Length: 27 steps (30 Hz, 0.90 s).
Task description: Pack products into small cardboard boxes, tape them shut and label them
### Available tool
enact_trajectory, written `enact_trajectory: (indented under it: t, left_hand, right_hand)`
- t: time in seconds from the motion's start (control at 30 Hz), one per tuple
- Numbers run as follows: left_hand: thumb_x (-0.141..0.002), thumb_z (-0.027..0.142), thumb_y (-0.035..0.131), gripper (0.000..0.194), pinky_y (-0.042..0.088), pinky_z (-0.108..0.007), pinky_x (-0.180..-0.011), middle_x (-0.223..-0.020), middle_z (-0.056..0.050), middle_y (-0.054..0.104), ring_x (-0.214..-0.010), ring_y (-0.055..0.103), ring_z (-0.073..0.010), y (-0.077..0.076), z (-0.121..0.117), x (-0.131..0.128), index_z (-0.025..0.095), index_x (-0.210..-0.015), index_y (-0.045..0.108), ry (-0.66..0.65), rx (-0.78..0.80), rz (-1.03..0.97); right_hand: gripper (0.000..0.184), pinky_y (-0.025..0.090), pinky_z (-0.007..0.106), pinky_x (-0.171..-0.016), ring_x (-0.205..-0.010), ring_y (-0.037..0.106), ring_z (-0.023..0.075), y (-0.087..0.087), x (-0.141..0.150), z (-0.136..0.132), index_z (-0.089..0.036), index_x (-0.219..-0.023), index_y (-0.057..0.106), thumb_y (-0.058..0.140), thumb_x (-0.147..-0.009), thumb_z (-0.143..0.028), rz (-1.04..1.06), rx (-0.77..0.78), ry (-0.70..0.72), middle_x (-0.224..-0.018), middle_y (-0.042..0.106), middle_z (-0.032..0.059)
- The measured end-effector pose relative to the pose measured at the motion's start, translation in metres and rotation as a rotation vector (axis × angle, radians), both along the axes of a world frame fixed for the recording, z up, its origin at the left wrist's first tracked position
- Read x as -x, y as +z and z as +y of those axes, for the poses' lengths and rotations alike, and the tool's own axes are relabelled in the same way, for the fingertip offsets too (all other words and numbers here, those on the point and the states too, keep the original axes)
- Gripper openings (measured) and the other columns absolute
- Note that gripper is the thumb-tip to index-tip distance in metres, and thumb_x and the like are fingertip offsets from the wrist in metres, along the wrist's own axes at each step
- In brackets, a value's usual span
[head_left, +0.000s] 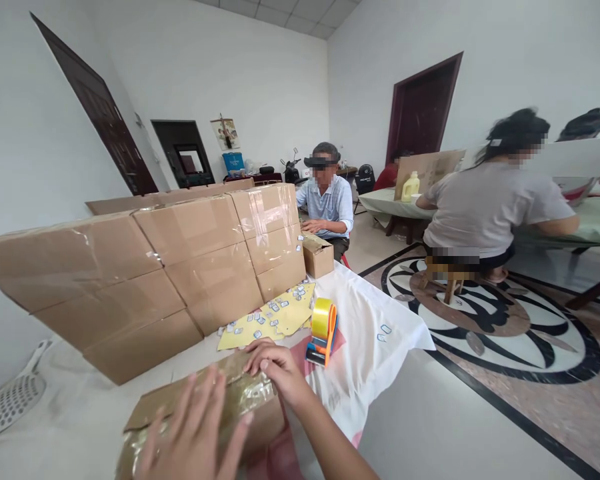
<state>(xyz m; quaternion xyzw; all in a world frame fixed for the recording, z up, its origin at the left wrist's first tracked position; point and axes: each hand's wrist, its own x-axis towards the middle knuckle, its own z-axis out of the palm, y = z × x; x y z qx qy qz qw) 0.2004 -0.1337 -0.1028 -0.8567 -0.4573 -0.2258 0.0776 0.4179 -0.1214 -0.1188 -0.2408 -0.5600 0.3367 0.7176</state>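
A small cardboard box (215,410) covered in shiny clear tape lies on the table right in front of me. My left hand (195,433) rests flat on its top, fingers spread. My right hand (277,367) presses on the box's far right corner, fingers bent over the edge. A tape dispenser (323,331) with a yellow roll stands just beyond my right hand on the white cloth (375,333).
Taped cardboard boxes (180,267) are stacked in a wall along the left. A yellow sheet (273,317) with several small labels lies before them. A person in a blue shirt (327,203) sits opposite; other people (490,200) sit at a table to the right. A white plastic scoop (10,400) lies far left.
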Motion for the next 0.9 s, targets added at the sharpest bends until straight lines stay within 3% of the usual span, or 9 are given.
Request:
enact_trajectory:
  t: [0.07,0.17,0.23,0.3,0.4,0.47,0.57,0.73,0.9]
  left_hand:
    - [-0.089,0.062,0.047,0.077,0.025,-0.063,-0.123,-0.160,-0.009,0.044,-0.149,0.040,-0.0389,-0.012,-0.003,-0.023,0.019,-0.153,0.050,0.005,0.038,0.089]
    - [-0.090,0.062,0.045,0.077,0.032,-0.060,-0.121,-0.161,-0.007,0.041,-0.149,0.040,-0.0382,-0.026,-0.003,-0.031,0.019,-0.154,0.049,0.022,0.123,0.144]
    - [-0.090,0.062,0.045,0.075,0.034,-0.057,-0.121,-0.160,-0.004,0.043,-0.148,0.042,-0.0367,-0.024,-0.002,-0.028,0.022,-0.153,0.050,0.029,0.162,0.148]
    - [-0.090,0.063,0.046,0.073,0.038,-0.055,-0.118,-0.157,-0.007,0.050,-0.142,0.049,-0.0373,-0.012,-0.002,-0.028,0.022,-0.151,0.053,0.065,0.184,0.138]
    - [-0.089,0.063,0.048,0.071,0.046,-0.053,-0.109,-0.149,-0.012,0.060,-0.130,0.058,-0.0390,0.012,-0.005,-0.037,0.021,-0.143,0.062,0.112,0.202,0.155]
    - [-0.089,0.063,0.045,0.068,0.050,-0.050,-0.101,-0.144,-0.012,0.062,-0.127,0.059,-0.0373,0.024,-0.006,-0.044,0.022,-0.139,0.066,0.123,0.210,0.180]
    - [-0.088,0.065,0.044,0.067,0.051,-0.047,-0.098,-0.139,-0.011,0.063,-0.126,0.058,-0.0336,0.030,-0.004,-0.047,0.025,-0.137,0.067,0.137,0.215,0.215]
    - [-0.088,0.065,0.041,0.069,0.048,-0.046,-0.105,-0.149,-0.010,0.057,-0.135,0.053,-0.0318,0.032,0.007,-0.048,0.025,-0.138,0.066,0.143,0.212,0.260]
    - [-0.092,0.064,0.035,0.079,0.048,-0.048,-0.106,-0.151,-0.015,0.057,-0.135,0.055,-0.0348,0.031,0.002,-0.063,0.015,-0.151,0.052,0.193,0.257,0.282]
  right_hand:
    - [0.028,0.042,0.046,-0.110,-0.121,0.061,0.0286,0.001,0.000,-0.004,-0.025,-0.078,0.074,0.065,-0.097,-0.043,-0.038,0.046,-0.008,-0.084,0.075,0.0059]
    - [0.017,0.039,0.049,-0.115,-0.133,0.054,0.0281,0.001,-0.004,-0.019,-0.027,-0.092,0.077,0.066,-0.096,-0.039,-0.132,0.091,-0.067,-0.103,0.077,0.0063]
    - [0.014,0.038,0.051,-0.114,-0.128,0.057,0.0290,0.000,-0.014,-0.035,-0.028,-0.095,0.076,0.064,-0.096,-0.036,-0.207,0.071,-0.275,-0.106,0.076,0.0065]
    - [0.017,0.041,0.050,-0.109,-0.114,0.062,0.0290,-0.002,-0.034,-0.048,-0.027,-0.089,0.073,0.060,-0.097,-0.035,-0.195,0.061,-0.590,-0.100,0.074,0.0068]
    - [0.016,0.045,0.045,-0.102,-0.108,0.061,0.0272,-0.002,-0.079,-0.052,-0.025,-0.096,0.066,0.058,-0.095,-0.039,0.055,0.222,-0.915,-0.104,0.068,0.0077]
    - [0.025,0.046,0.043,-0.101,-0.112,0.060,0.0275,-0.002,-0.110,-0.041,-0.023,-0.101,0.060,0.063,-0.087,-0.043,0.193,0.373,-0.925,-0.110,0.066,0.0091]
    - [0.035,0.052,0.041,-0.091,-0.100,0.066,0.0279,-0.004,-0.137,-0.017,-0.021,-0.093,0.058,0.068,-0.076,-0.050,0.217,0.461,-0.797,-0.101,0.069,0.0100]
    - [0.038,0.052,0.033,-0.066,-0.073,0.063,0.0220,-0.028,-0.126,0.000,-0.023,-0.089,0.056,0.059,-0.084,-0.060,0.229,0.503,-0.743,-0.079,0.066,0.0027]
    - [0.046,0.051,0.033,-0.068,-0.075,0.063,0.0237,-0.048,-0.115,-0.005,-0.019,-0.081,0.062,0.060,-0.084,-0.065,0.157,0.509,-0.646,-0.078,0.067,0.0050]
